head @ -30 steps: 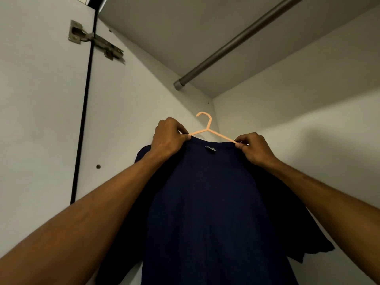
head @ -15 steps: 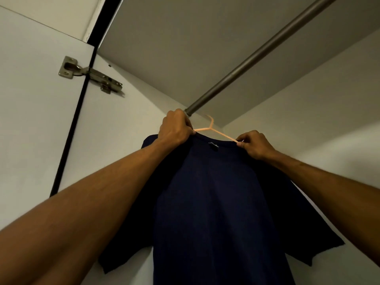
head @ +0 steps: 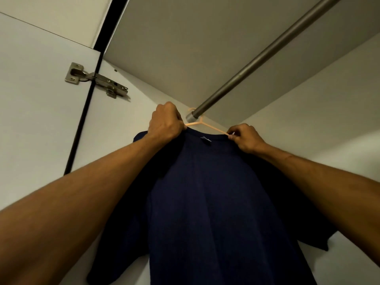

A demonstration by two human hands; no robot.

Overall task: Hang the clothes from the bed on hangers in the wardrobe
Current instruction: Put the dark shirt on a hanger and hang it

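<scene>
A dark navy T-shirt point(head: 216, 202) hangs on a thin peach plastic hanger point(head: 211, 126) inside the wardrobe. My left hand point(head: 165, 122) grips the hanger's left shoulder together with the shirt's collar. My right hand point(head: 245, 137) pinches the hanger's right arm at the collar edge. The hanger's hook sits at the left end of the grey metal rail point(head: 267, 52), partly hidden behind it, so I cannot tell whether it rests on the rail. The shirt's lower part runs out of the frame.
The wardrobe's left side wall point(head: 131, 128) lies close beside the shirt. The open door point(head: 41, 99) with a metal hinge point(head: 96, 80) stands at the left. The wardrobe's top panel point(head: 195, 48) is just above the rail; the back wall point(head: 318, 112) is at the right.
Both hands have lifted the hanger and shirt up toward the rail's left end. The hook, free below the rail before, now sits at the rail. The view has tilted upward.
</scene>
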